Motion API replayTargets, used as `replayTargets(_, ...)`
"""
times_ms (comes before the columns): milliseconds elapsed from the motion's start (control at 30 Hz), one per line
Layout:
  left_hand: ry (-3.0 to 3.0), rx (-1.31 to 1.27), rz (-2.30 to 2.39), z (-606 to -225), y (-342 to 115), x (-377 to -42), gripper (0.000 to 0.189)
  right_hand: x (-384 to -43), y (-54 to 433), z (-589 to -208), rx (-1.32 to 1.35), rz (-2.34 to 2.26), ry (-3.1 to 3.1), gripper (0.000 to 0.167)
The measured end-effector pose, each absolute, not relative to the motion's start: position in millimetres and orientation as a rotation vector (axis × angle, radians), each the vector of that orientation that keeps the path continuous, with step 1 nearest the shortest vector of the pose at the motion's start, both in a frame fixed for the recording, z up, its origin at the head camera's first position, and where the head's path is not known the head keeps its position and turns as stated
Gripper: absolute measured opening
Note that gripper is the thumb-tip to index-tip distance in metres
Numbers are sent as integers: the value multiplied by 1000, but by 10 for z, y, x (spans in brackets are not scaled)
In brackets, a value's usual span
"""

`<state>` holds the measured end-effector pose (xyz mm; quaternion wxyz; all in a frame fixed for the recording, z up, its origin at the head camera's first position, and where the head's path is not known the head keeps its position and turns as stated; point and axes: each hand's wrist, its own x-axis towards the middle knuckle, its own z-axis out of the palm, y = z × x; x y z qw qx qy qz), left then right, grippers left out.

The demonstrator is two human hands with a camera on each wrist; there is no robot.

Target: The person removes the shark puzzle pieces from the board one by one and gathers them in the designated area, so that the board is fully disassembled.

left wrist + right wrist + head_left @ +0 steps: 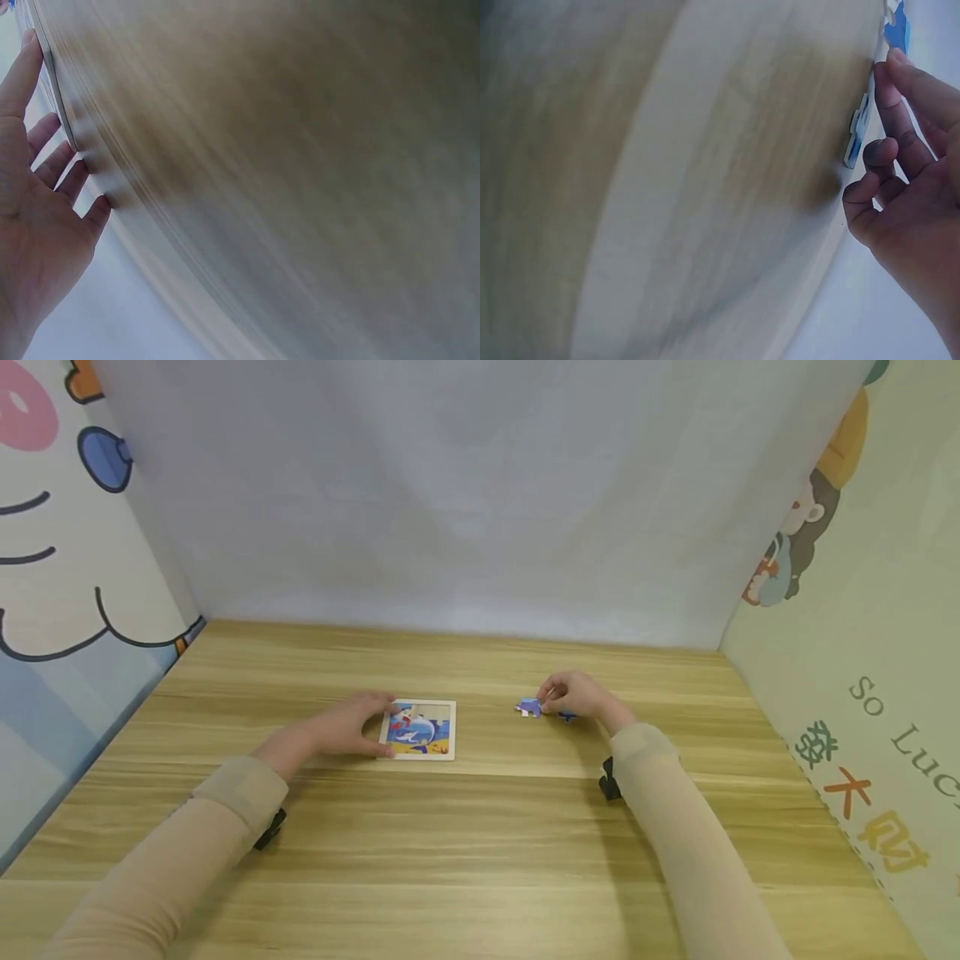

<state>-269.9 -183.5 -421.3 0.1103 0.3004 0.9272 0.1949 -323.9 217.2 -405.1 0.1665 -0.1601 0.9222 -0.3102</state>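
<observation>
A square wooden jigsaw tray (454, 731) with a pale rim lies on the table, its dolphin picture partly filled in and bare tray showing near the top. My left hand (347, 727) rests at its left side, thumb on the lower left corner and fingers at the upper left. In the left wrist view the fingers (54, 163) look fairly straight along the tray's edge. To the right, my right hand (576, 695) pinches a blue and white puzzle piece (528, 707) between thumb and index finger. Beneath that hand lies a second, dark blue piece (567, 717), partly hidden.
The wood-grain table (480, 852) runs back to a pale cloth backdrop (465, 527). Printed panels stand on both sides, a cartoon one (67, 552) at left and a lettered one (885, 635) at right. Both wrists carry a black camera mount (610, 779).
</observation>
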Motion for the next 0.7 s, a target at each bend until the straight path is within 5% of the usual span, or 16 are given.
replayTargets(700, 2693, 879, 603, -4212, -1860, -2710, 68, -3209, 2072, -3799, -590, -920, 2685, 24)
